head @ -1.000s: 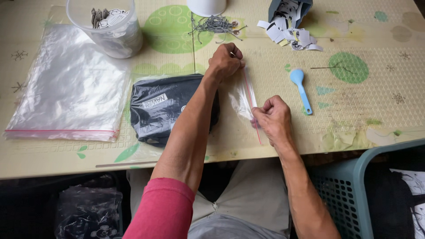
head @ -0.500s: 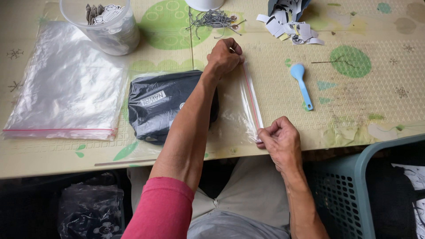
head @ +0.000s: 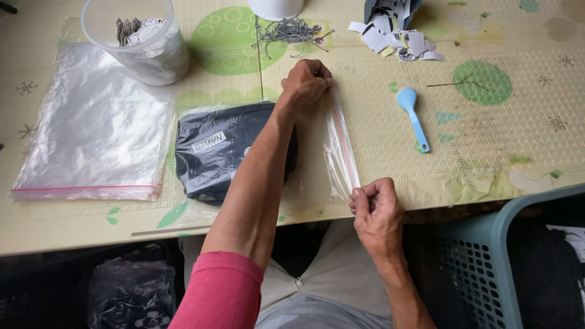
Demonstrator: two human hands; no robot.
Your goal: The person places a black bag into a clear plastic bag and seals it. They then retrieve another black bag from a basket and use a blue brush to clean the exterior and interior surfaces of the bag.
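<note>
Hidden: the left forearm is crossing over the dark folded garment (head: 213,149), covering part of it inside the clear zip bag (head: 338,143)
Left hand (head: 308,82): is pinching the bag's far seal end; fist curled
Right hand (head: 375,207): is gripping the near seal end, at the table (head: 518,116) edge
Bag: is lying left of the blue spoon (head: 414,116)

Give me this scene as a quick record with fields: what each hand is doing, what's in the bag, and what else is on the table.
left hand: pinches the far end of the clear zip bag at its red strip
right hand: pinches the near end of the same strip, at the table edge
bag contents: folded black garment
table left: stack of clear bags, plastic tub
table right: blue spoon, paper tags
floor right: teal basket
</note>
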